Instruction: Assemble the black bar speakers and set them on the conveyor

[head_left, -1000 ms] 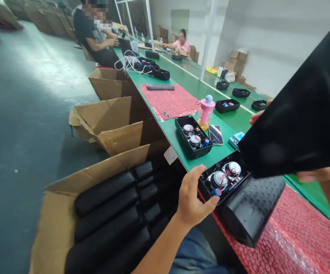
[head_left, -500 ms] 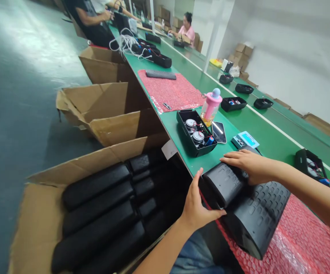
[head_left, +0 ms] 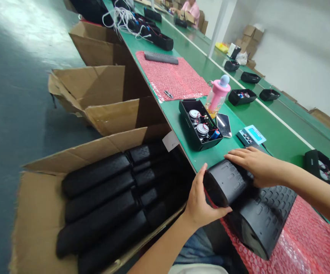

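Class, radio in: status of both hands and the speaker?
Left hand grips black speaker housing end. Right hand pressing its top. Open speaker tray beyond, apart.

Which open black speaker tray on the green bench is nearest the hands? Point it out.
The open tray beside the pink bottle, its two round speakers showing. It sits just beyond the left hand; the other trays lie farther off.

Black dimpled speaker shell (head_left: pixel 250 201) lies on red bubble-wrap (head_left: pixel 304 239)
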Demonstrator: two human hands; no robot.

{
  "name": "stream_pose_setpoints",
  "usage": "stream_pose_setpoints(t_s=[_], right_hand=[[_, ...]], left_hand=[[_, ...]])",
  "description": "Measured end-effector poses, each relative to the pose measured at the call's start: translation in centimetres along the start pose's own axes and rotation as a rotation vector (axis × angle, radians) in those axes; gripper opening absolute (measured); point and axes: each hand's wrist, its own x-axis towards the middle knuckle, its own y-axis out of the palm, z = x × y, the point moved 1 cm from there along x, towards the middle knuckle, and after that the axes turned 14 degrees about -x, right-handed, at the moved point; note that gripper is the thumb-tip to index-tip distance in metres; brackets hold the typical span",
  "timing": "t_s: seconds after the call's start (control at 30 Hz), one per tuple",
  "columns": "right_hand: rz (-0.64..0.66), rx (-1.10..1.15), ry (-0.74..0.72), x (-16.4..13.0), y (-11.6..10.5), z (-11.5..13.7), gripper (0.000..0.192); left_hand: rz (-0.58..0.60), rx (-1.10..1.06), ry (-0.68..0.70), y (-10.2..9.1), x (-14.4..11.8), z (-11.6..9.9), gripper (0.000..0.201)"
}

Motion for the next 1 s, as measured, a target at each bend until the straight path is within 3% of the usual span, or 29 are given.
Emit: stream_pose_setpoints(t_s=[0.17, 0.23, 0.27, 0.33, 0.4, 0.43, 0.5, 0.6, 0.7, 0.87, 1.0], right_hand=[[0.024, 0.087, 0.057, -0.4, 0.7, 0.2, 0.106], [-0.079, 0.266, 0.118, -1.7, 1.1, -0.9, 0.105], [-0.194, 0.389, 0.202, -2.8, 1.5, -1.5, 0.1], [-0.51, 0.697, 0.541, -5.7, 2.8, -2.3, 0.084], [-0.777, 1.042, 1.031, -9.2, 5.0, -1.7, 0.071], [-0.834, 1.231, 1.265, -10.8, 6.4, -0.6, 0.069], [-0.786, 1.43, 1.446, -12.9, 8.7, 2.7, 0.061], [-0.611, 1.756, 1.416, -13.1, 10.7, 8.5, 0.034], [-0.493, 2.056, 1.291, -10.6, 10.6, 12.2, 0.031], [-0.586, 2.298, 1.243, -6.5, 8.3, 11.7, 0.027], [-0.638, 2.323, 1.263, -6.1, 7.6, 10.7, 0.027]], left_hand=[[0.125, 0.124, 0.069, -1.2, 0.7, -1.5, 0.11], [0.184, 0.187, 0.097, -2.3, 1.8, -2.8, 0.091], [0.194, 0.222, 0.102, -2.8, 2.7, -3.5, 0.075], [0.217, 0.31, 0.097, -3.2, 5.0, -5.0, 0.046], [0.33, 0.434, 0.077, -2.3, 7.4, -6.4, 0.039], [0.416, 0.504, 0.067, -1.3, 8.5, -7.1, 0.043], [0.605, 0.634, 0.043, 1.3, 10.2, -8.3, 0.055], [0.793, 0.8, -0.098, 4.8, 11.6, -9.4, 0.066], [0.799, 0.907, -0.283, 6.1, 12.9, -9.3, 0.077], [0.842, 0.873, -0.382, 5.1, 15.7, -7.7, 0.103], [0.812, 0.694, -0.446, 4.6, 16.5, -6.7, 0.114]])
